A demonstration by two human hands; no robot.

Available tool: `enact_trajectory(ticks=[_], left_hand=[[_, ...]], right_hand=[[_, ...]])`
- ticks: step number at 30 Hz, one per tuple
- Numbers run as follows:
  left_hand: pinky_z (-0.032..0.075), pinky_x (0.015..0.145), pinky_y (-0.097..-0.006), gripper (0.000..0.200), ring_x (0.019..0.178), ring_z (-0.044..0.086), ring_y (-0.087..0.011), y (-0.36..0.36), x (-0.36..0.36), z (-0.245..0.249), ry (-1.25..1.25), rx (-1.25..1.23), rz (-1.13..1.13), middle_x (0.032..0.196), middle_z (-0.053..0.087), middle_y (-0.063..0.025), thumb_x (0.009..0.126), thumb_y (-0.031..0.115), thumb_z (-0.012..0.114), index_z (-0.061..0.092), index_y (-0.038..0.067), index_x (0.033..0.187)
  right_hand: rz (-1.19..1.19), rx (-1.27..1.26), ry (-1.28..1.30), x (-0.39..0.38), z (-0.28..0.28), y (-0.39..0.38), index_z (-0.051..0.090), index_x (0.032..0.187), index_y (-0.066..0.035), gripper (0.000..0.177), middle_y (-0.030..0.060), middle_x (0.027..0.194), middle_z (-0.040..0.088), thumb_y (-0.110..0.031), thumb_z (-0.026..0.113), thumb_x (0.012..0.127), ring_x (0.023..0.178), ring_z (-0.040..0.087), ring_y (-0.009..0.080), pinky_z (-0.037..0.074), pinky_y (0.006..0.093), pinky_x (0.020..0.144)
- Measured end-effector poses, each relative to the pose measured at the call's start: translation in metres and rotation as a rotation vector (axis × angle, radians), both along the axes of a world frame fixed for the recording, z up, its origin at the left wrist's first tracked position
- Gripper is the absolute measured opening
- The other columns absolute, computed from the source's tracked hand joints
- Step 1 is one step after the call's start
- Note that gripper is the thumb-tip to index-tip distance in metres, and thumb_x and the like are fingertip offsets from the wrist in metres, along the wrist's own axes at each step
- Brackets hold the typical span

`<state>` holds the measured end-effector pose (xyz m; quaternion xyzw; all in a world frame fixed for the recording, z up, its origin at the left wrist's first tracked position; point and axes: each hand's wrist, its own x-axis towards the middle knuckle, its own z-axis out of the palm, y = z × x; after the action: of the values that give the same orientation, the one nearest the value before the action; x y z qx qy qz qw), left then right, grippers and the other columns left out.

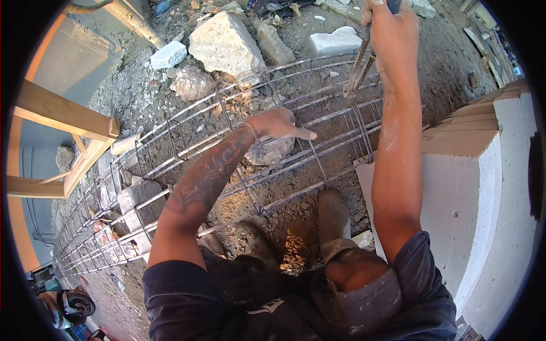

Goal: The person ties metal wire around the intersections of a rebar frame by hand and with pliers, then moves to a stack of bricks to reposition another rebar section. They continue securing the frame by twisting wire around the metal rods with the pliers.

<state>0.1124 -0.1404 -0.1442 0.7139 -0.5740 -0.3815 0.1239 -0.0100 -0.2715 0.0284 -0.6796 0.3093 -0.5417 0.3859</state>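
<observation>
A long rebar cage [335,145] of bars and stirrups lies across the ground in front of my legs. Over its middle reaches my left hand [278,124], its thumb and a finger stretched out, with nothing in it. My right hand [392,25] is raised at the top right, fingers wrapped round the handles of long-handled cutters or pincers [362,65]. The tool points down, its metal jaws near the cage's upper right part. Whether the jaws touch a bar I cannot tell.
Rubble blocks [224,45] and a white block [335,41] lie beyond the cage. Pale stacked blocks [449,193] stand at my right. A wooden frame [62,116] is at the left, with a wheel [79,304] at lower left. Stones lie under the cage.
</observation>
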Motion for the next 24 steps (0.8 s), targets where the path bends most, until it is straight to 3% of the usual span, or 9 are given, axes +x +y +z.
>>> enact_trajectory(ticks=[3, 4, 7, 9, 12, 16, 18, 19, 24], left_hand=[[0.028, 0.045, -0.038, 0.068, 0.047, 0.035, -0.0157, 0.002, -0.008, -0.02, 0.19, 0.083, -0.034, 0.048, 0.034, -0.0011, 0.064, 0.066, 0.066, 0.048, 0.004, 0.044], [0.028, 0.045, -0.038, 0.068, 0.047, 0.035, -0.0157, 0.003, -0.009, -0.023, 0.193, 0.086, -0.04, 0.048, 0.034, -0.0011, 0.064, 0.066, 0.066, 0.048, 0.004, 0.044], [0.038, 0.051, -0.037, 0.067, 0.054, 0.047, -0.0192, 0.005, -0.007, -0.019, 0.255, 0.065, 0.005, 0.054, 0.047, -0.0063, 0.064, 0.066, 0.066, 0.06, -0.001, 0.057], [0.049, 0.079, -0.0341, 0.087, 0.088, 0.062, -0.0286, 0.006, -0.01, -0.006, 0.269, 0.122, -0.021, 0.1, 0.06, -0.0245, 0.067, 0.059, 0.069, 0.052, -0.015, 0.111], [0.045, 0.089, -0.0343, 0.093, 0.101, 0.058, -0.0303, 0.007, -0.009, -0.018, 0.335, 0.159, 0.014, 0.113, 0.055, -0.0255, 0.068, 0.058, 0.069, 0.043, -0.014, 0.122], [0.038, 0.098, -0.0341, 0.084, 0.109, 0.053, -0.0305, 0.0, 0.003, 0.02, 0.173, 0.074, -0.14, 0.121, 0.05, -0.024, 0.076, 0.051, 0.064, 0.038, -0.011, 0.127], [0.035, 0.101, -0.0341, 0.068, 0.116, 0.048, -0.0295, -0.008, 0.017, 0.045, 0.519, -0.071, -0.011, 0.126, 0.047, -0.0212, 0.085, 0.044, 0.056, 0.037, -0.005, 0.129], [0.037, 0.099, -0.0335, 0.056, 0.112, 0.051, -0.0264, -0.008, 0.017, 0.055, 0.73, -0.057, 0.01, 0.124, 0.049, -0.0185, 0.089, 0.039, 0.051, 0.04, -0.001, 0.128], [0.046, 0.086, -0.0326, 0.042, 0.096, 0.058, -0.0182, 0.004, -0.021, 0.087, 0.883, -0.004, -0.132, 0.104, 0.059, -0.0123, 0.089, 0.036, 0.053, 0.053, -0.003, 0.107]], right_hand=[[0.022, -0.005, -0.02, -0.006, -0.003, 0.01, 0.056, 0.075, -0.004, 0.024, -0.0012, 0.056, 0.046, -0.023, 0.057, 0.088, 0.049, 0.042, 0.0089, 0.034, 0.0244, 0.047], [0.015, -0.002, -0.017, -0.008, -0.008, 0.008, 0.056, 0.075, -0.004, 0.024, -0.0012, 0.056, 0.046, -0.023, 0.057, 0.088, 0.049, 0.042, 0.0089, 0.034, 0.0244, 0.047], [0.217, 0.227, -0.219, -0.006, -0.015, 0.002, 0.056, 0.08, -0.005, 0.021, -0.0013, 0.059, 0.047, -0.024, 0.057, 0.089, 0.05, 0.043, 0.0082, 0.036, 0.0232, 0.048], [0.305, 0.452, -0.321, -0.009, -0.012, 0.006, 0.055, 0.087, -0.006, 0.019, -0.0007, 0.064, 0.05, -0.025, 0.055, 0.09, 0.051, 0.046, 0.0094, 0.038, 0.0241, 0.048], [0.348, 0.551, -0.277, -0.016, -0.003, 0.009, 0.055, 0.093, -0.005, 0.022, 0.0002, 0.066, 0.052, -0.027, 0.054, 0.091, 0.055, 0.051, 0.0119, 0.042, 0.0251, 0.05], [0.481, 0.64, -0.349, -0.026, -0.007, 0.007, 0.056, 0.097, -0.003, 0.024, 0.0009, 0.065, 0.052, -0.026, 0.053, 0.091, 0.059, 0.054, 0.0131, 0.045, 0.0254, 0.053], [0.728, 0.593, -0.268, -0.034, -0.021, -0.007, 0.051, 0.113, 0.005, 0.048, 0.0051, 0.079, 0.052, -0.038, 0.047, 0.092, 0.074, 0.053, 0.0157, 0.051, 0.0325, 0.07], [0.655, 0.565, -0.265, -0.034, -0.027, -0.009, 0.051, 0.11, 0.006, 0.044, 0.0055, 0.081, 0.049, -0.034, 0.05, 0.092, 0.077, 0.052, 0.0152, 0.051, 0.0336, 0.072], [0.561, 0.698, -0.374, -0.033, -0.035, -0.019, 0.056, 0.1, 0.004, 0.04, 0.0082, 0.086, 0.044, -0.034, 0.055, 0.089, 0.078, 0.051, 0.0191, 0.055, 0.0427, 0.075]])
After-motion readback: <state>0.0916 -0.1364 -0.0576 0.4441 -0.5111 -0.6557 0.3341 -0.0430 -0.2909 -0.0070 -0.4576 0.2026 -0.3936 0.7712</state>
